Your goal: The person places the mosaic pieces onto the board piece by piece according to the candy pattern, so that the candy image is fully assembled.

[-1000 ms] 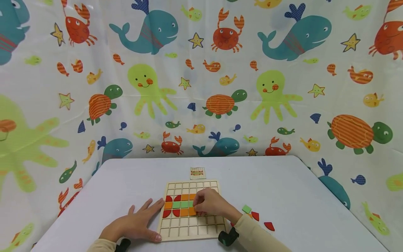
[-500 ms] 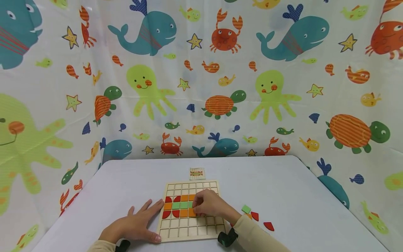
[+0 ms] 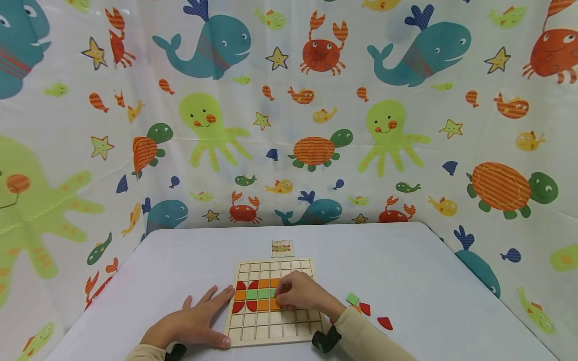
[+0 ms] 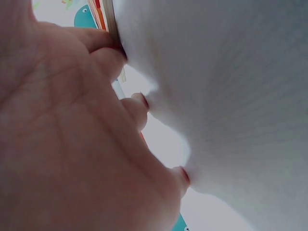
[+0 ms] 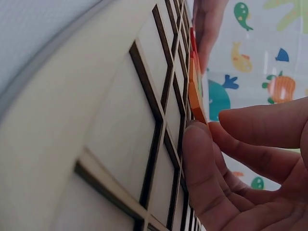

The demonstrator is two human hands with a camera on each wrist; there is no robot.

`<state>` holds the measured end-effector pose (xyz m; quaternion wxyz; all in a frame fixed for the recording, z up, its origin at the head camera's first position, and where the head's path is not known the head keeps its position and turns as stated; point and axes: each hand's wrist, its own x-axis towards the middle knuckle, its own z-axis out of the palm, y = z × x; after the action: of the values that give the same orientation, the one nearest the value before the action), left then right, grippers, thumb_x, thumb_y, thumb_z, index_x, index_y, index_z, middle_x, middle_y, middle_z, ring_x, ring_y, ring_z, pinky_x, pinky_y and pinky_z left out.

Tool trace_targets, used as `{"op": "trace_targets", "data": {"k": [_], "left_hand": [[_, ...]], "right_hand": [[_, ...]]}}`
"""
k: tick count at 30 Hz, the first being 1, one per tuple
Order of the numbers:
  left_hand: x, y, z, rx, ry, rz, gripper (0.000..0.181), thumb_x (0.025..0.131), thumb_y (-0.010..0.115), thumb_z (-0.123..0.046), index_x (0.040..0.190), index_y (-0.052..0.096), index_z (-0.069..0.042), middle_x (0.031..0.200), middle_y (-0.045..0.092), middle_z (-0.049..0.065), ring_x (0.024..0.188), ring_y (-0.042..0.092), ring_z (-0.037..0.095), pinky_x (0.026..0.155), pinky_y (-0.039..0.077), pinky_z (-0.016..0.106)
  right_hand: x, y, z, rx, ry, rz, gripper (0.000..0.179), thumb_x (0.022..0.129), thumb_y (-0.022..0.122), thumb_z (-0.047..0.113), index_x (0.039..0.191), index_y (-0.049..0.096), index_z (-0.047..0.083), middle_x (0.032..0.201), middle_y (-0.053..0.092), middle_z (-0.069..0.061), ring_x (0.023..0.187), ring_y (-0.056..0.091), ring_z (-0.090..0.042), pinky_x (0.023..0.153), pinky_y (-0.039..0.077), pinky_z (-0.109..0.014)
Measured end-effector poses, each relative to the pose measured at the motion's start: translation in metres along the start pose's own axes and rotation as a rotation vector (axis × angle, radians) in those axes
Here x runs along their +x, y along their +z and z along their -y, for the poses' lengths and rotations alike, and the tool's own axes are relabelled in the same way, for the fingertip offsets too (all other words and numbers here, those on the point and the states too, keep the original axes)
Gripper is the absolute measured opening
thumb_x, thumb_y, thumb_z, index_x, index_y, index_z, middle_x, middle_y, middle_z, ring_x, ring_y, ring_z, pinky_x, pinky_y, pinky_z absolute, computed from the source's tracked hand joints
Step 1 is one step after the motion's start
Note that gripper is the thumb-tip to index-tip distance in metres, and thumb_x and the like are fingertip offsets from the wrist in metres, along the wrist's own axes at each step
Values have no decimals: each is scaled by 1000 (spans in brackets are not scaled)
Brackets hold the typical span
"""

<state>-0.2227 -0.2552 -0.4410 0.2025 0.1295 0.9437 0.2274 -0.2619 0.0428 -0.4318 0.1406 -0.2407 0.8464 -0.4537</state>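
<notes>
A wooden grid board (image 3: 271, 333) lies on the white table. Red quarter-round tiles (image 3: 238, 307), orange square tiles (image 3: 264, 304) and green square tiles (image 3: 253, 294) fill part of three rows. My left hand (image 3: 194, 321) has its fingers spread, with fingertips and thumb at the board's left edge. My right hand (image 3: 302, 292) is bent over the right end of the tile rows, thumb and fingertips at the end orange tile (image 5: 196, 103) of the near row. Part of the rows beneath this hand is hidden in the head view.
A small pattern card (image 3: 282, 248) lies beyond the board. Right of the board are a loose green tile (image 3: 352, 299), red tiles (image 3: 385, 323) and a partly covered orange one. A curtain with sea animals (image 3: 316, 150) hangs behind the table.
The head view has shifted slightly. Both hands stay in place, the right one with its fingertips at the same orange tile.
</notes>
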Motion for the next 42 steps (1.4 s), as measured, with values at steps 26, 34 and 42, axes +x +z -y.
{"op": "trace_targets", "data": {"k": [26, 34, 42], "left_hand": [[-6, 16, -5, 0, -6, -23, 118, 74, 95, -52, 169, 34, -15, 173, 30, 15, 160, 8, 51, 111, -9, 85], [-7, 20, -12, -19, -18, -20, 118, 74, 95, -51, 169, 35, -14, 173, 32, 15, 160, 10, 50, 113, -8, 84], [-10, 23, -12, 2, -17, -32, 119, 75, 94, -53, 169, 32, -15, 174, 29, 15, 160, 8, 50, 112, -8, 85]], "right_hand": [[-17, -30, -4, -3, 0, -14, 10, 102, 74, 11, 99, 78, 2, 85, 70, -5, 72, 69, -21, 71, 63, -33], [-34, -60, -16, -40, -21, 7, 12, 101, 74, 12, 106, 77, 1, 89, 70, -2, 80, 66, -22, 79, 61, -39], [-55, -82, -31, -202, -64, 42, 9, 98, 77, 9, 106, 78, 5, 94, 70, 5, 89, 63, -19, 82, 59, -33]]}}
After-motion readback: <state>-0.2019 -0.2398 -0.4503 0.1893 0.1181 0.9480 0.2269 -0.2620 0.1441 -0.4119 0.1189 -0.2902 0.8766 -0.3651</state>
